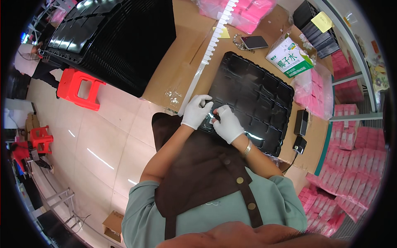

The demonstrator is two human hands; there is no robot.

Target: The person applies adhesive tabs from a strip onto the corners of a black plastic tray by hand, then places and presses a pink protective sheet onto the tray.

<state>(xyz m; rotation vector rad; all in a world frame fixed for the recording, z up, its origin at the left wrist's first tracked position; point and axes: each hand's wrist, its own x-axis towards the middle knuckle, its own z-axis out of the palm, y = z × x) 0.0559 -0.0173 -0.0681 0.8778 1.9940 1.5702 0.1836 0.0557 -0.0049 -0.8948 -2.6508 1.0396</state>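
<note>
A black plastic tray (256, 99) with moulded compartments lies on the cardboard-covered table in front of me. Both hands wear white gloves and meet over its near left corner. My left hand (196, 111) has its fingers curled, with the thumb close to them. Beside it, my right hand (228, 125) is pinched, its bare fingertips pointing toward the left hand. A small pale piece shows by the right fingertips, too small to name. What lies between the fingers is mostly hidden.
A tall stack of black trays (124, 45) stands at the far left. A white toothed strip (206, 53) runs along the table. Beyond the tray are a phone (254, 42) and a white-green carton (289, 58). Two black devices (301, 122) and pink packages (312, 93) sit right.
</note>
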